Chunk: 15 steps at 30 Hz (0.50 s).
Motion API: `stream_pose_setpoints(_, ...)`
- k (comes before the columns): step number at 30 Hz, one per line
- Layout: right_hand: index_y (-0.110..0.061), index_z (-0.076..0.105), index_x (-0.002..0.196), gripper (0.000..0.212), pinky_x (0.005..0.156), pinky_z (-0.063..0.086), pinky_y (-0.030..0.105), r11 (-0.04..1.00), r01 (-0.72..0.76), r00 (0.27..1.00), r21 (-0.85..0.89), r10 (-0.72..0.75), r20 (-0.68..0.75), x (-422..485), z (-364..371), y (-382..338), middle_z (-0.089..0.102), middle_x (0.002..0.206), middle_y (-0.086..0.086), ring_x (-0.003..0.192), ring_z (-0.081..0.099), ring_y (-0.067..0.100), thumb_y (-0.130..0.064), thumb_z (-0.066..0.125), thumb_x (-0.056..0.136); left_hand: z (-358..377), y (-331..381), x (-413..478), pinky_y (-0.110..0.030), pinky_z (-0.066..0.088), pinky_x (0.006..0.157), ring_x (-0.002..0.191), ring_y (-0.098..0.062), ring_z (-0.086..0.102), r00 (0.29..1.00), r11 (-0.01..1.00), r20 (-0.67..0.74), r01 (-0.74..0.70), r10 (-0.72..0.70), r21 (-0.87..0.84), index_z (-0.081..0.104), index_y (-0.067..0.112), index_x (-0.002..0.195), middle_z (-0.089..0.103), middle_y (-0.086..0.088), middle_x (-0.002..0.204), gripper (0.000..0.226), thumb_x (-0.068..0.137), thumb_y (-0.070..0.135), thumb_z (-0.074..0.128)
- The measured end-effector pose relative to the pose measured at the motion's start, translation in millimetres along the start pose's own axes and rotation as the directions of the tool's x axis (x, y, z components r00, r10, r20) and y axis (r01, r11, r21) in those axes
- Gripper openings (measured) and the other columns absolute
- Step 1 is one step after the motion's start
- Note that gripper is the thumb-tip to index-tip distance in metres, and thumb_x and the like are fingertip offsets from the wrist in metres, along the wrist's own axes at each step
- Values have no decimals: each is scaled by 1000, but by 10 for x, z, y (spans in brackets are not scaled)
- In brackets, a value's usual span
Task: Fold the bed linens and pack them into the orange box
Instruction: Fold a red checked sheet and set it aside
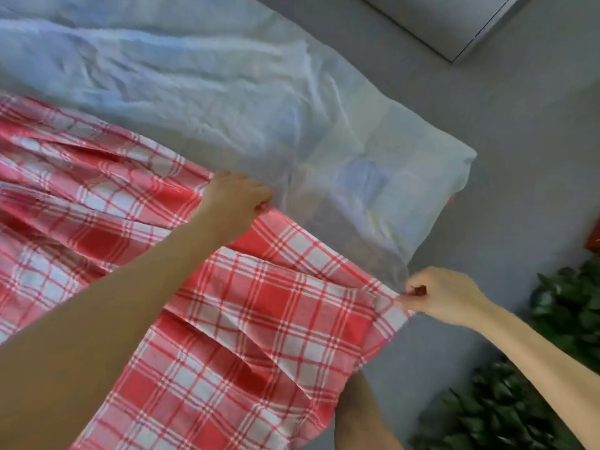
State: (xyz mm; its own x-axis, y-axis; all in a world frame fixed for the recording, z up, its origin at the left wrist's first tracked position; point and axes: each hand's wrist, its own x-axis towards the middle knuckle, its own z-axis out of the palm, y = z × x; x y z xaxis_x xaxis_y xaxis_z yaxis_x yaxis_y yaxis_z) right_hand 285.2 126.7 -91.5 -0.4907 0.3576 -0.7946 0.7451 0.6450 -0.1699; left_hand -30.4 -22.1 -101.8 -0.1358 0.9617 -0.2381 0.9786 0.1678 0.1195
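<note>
Red-white plaid sheet point(259, 303): thin woven cloth, creased, loose pleats, spread from centre toward 8 o'clock. Left hand point(238, 198) pinches its upper edge near centre. Right hand point(438, 295) pinches its corner at 4 o'clock, fingers curled. Pale blue sheet point(194, 92) underneath, wrinkled, 11 o'clock. Leafy green plant point(503, 401) at 5 o'clock. Grey floor point(519, 157).
</note>
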Motion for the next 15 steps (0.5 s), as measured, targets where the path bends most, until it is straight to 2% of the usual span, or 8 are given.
stream_pose_setpoints(2,-20,32,53,47,46,25,23,986,-71,988,-149,50,-145,58,123,123,41,55,-3,51,40,9,-39,51,92,103,-2,56,-38,45,72,72,-31,66,992,994,66,108,-107,-13,68,12,70,67,-9,73,7,67,18,72)
stream_pose_setpoints(3,-19,32,54,46,46,26,24,985,-102,975,-140,71,-210,73,188,184,41,58,-3,54,45,14,-35,50,93,163,20,94,-40,42,76,82,-33,64,980,986,104,167,-167,6,70,12,80,68,-11,84,11,72,19,73)
stream_pose_setpoints(5,-19,32,54,46,45,26,24,995,-94,934,-37,75,-349,74,318,171,42,58,-3,54,46,22,-31,56,92,228,19,81,-43,42,78,88,-37,59,966,969,72,248,-249,24,70,11,89,65,-15,92,22,71,22,76)
stream_pose_setpoints(7,-21,34,53,46,42,19,20,990,-23,864,141,91,-496,-2,411,20,41,53,-4,47,40,22,-23,65,87,186,83,8,-45,43,75,83,-38,57,960,964,-87,265,-266,-26,67,6,85,61,-19,86,23,69,21,73)
stream_pose_setpoints(9,-17,54,62,29,45,29,18,953,118,850,278,47,-525,-68,445,-240,54,59,-4,53,52,19,-24,67,86,159,103,-165,-42,46,71,74,-34,58,957,964,-166,212,-238,-162,64,6,80,60,-13,78,21,73,26,62)
stream_pose_setpoints(10,-15,63,74,17,49,39,21,943,187,854,276,-17,-519,-91,478,-383,62,68,-4,62,59,18,-26,69,84,177,75,-289,-40,47,68,71,-29,57,971,955,-117,176,-208,-237,64,9,78,60,-7,74,25,76,33,56)
stream_pose_setpoints(12,-14,67,92,23,55,47,27,945,278,834,170,-150,-531,-69,557,-635,67,84,-2,74,62,18,-28,76,76,213,17,-549,-36,50,64,66,-23,57,996,948,59,85,-70,-308,66,13,77,61,1,71,36,77,44,48)
stream_pose_setpoints(15,-13,66,84,36,51,43,28,970,230,851,76,-163,-498,99,624,-909,64,75,0,62,60,21,-16,88,56,298,-120,-786,-38,49,56,61,-27,61,968,990,244,-23,57,-140,66,13,78,62,-2,68,27,67,37,64)
